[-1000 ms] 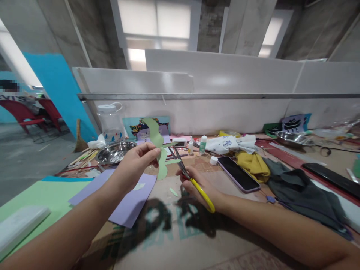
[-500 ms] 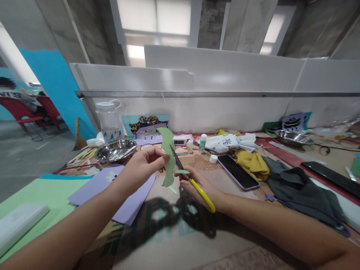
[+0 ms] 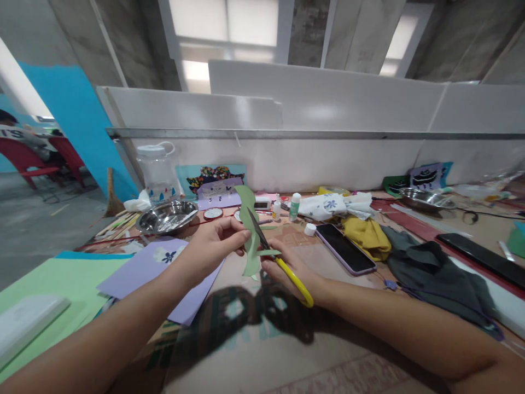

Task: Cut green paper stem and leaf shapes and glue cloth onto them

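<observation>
Between the fingers and thumb of my left hand (image 3: 221, 241) is a wavy-edged piece of green paper (image 3: 248, 219), held upright above the table. My right hand (image 3: 291, 271) grips a pair of scissors (image 3: 293, 282) with yellow handles and dark blades. The blades point up and lie along the paper's right edge. A thin green strip of paper (image 3: 268, 253) sticks out near the scissors' pivot. Under my left forearm lies a purple sheet (image 3: 135, 268) with a dark blue and white flower on it.
A phone (image 3: 344, 249), yellow cloth (image 3: 367, 238) and dark cloth (image 3: 426, 273) lie to the right. Behind stand a glue bottle (image 3: 294, 207), a steel bowl (image 3: 166, 218) and a clear jug (image 3: 158, 175). Green sheets (image 3: 45, 279) lie at left. A person sits far left.
The green paper has turned and tilted a little, so it looks narrower. Both hands stay close together, with the scissors still at the paper's edge.
</observation>
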Motion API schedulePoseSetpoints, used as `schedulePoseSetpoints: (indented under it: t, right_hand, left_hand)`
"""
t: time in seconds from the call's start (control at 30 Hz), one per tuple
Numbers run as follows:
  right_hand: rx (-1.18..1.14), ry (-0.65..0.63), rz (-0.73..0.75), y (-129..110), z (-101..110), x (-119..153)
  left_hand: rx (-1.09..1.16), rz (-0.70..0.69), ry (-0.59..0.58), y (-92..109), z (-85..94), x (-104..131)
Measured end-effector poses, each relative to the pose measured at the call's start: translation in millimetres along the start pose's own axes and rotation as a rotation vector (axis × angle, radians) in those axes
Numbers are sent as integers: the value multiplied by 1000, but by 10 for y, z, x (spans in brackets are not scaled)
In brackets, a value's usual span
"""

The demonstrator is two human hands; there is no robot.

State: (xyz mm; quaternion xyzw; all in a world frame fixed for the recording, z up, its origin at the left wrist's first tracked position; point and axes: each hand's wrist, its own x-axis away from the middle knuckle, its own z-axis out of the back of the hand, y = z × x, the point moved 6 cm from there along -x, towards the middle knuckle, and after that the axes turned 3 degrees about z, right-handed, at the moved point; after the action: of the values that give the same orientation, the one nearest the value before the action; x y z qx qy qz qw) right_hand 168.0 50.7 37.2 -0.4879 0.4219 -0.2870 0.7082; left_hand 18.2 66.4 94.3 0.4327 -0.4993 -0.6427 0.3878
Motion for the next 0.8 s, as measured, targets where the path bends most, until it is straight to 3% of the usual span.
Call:
schedulePoseSetpoints:
  t: [0.8]
  right_hand:
    - [22, 0, 22, 14, 20, -2]
  left_hand:
    - [-29, 42, -28, 32, -24, -7]
